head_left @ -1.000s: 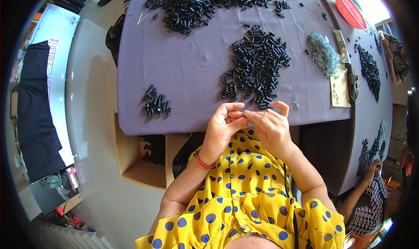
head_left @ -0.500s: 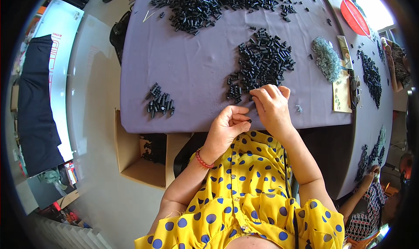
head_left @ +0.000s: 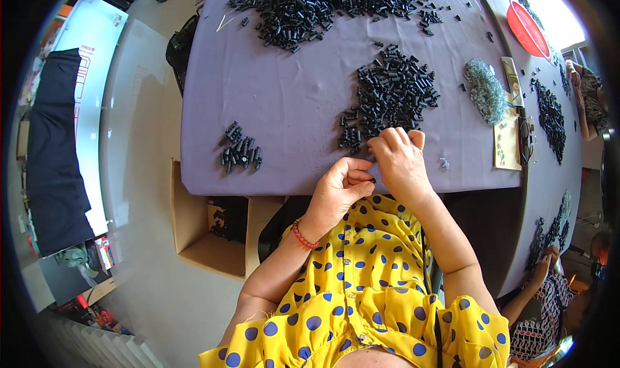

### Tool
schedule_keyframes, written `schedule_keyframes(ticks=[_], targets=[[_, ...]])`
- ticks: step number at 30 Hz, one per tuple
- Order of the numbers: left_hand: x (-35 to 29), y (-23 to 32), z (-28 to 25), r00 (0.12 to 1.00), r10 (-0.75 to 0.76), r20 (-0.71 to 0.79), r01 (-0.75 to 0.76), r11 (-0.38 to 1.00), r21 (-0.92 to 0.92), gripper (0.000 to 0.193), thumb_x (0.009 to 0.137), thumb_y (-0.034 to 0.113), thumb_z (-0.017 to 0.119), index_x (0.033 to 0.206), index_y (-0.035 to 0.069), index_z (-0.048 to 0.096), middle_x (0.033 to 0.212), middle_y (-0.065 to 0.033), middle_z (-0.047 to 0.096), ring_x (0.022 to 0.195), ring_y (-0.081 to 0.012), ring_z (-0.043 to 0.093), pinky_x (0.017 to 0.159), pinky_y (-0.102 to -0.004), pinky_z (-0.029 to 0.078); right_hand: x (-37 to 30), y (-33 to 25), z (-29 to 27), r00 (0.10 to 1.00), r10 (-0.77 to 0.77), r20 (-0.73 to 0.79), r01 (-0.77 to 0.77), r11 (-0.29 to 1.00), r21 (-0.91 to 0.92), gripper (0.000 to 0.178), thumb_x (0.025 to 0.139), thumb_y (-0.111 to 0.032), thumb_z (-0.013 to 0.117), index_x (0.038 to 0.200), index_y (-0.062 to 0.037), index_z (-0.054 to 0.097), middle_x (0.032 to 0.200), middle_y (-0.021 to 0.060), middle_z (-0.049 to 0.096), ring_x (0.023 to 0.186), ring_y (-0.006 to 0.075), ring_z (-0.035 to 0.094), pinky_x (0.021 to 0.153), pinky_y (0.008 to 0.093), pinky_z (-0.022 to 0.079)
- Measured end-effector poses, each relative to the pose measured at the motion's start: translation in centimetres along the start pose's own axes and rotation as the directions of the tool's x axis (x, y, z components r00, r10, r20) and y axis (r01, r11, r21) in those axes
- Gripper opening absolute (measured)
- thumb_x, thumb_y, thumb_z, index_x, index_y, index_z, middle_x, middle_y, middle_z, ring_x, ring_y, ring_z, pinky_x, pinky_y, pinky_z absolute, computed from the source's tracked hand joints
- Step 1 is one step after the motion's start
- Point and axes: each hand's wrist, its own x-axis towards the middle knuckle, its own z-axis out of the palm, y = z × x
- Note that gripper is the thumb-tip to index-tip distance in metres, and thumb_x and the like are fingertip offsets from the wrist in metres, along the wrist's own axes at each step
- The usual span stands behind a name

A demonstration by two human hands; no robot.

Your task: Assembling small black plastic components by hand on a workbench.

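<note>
My left hand point(head_left: 344, 184) is closed just over the table's front edge, a small black cylindrical part point(head_left: 372, 181) pinched between thumb and fingertips, mostly hidden. Close beside it, my right hand point(head_left: 402, 158) bends its fingers down at the near side of a pile of small black cylindrical parts point(head_left: 395, 87). The right fingertips are pressed together, and whatever they grip is out of sight. Away to the left lies a smaller group of black parts point(head_left: 240, 150), which look joined into short pieces.
A purple cloth point(head_left: 278, 103) covers the table, with a larger heap of black parts point(head_left: 290, 13) at the back. Right of my hands are tiny clear pieces point(head_left: 444, 163), a greenish-grey pile point(head_left: 485, 92) and eyeglasses point(head_left: 527, 139). Below the edge stands a cardboard box point(head_left: 213, 255). Another person's hands point(head_left: 551, 258) work at far right.
The whole view has shifted slightly. Both hands keep almost the same place and pose, with the left still pinching the black part.
</note>
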Motion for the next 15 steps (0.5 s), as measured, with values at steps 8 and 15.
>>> schedule_keyframes(ticks=[8, 15], targets=[[-0.1, -0.2, -0.2, 1.000, 0.008, 0.004, -0.008, 0.999, 0.031, 0.033, 0.094, 0.002, 0.073, 0.125, 0.002, 0.060, 0.104, -0.0047, 0.068, 0.092, -0.0091, 0.065, 0.086, -0.0237, 0.055, 0.1, 0.3, -2.2, 0.824, 0.414, 0.387, -0.436, 0.027, 0.899, 0.017, 0.106, -0.015, 0.061, 0.110, 0.0002, 0.067, 0.097, 0.0016, 0.067, 0.078, 0.0049, 0.057, 0.073, 0.0200, 0.049], [0.1, -0.5, -0.3, 0.999, 0.035, 0.027, -0.035, 0.999, 0.025, 0.032, 0.095, 0.002, 0.072, 0.124, 0.003, 0.060, 0.103, -0.0040, 0.068, 0.091, -0.0089, 0.065, 0.085, -0.0236, 0.055, -0.3, 0.4, -2.4, 0.817, 0.289, 0.499, -0.330, -0.476, 0.815, 0.020, 0.107, -0.016, 0.058, 0.114, -0.0010, 0.068, 0.095, 0.0023, 0.065, 0.077, 0.0085, 0.058, 0.073, 0.0219, 0.050]])
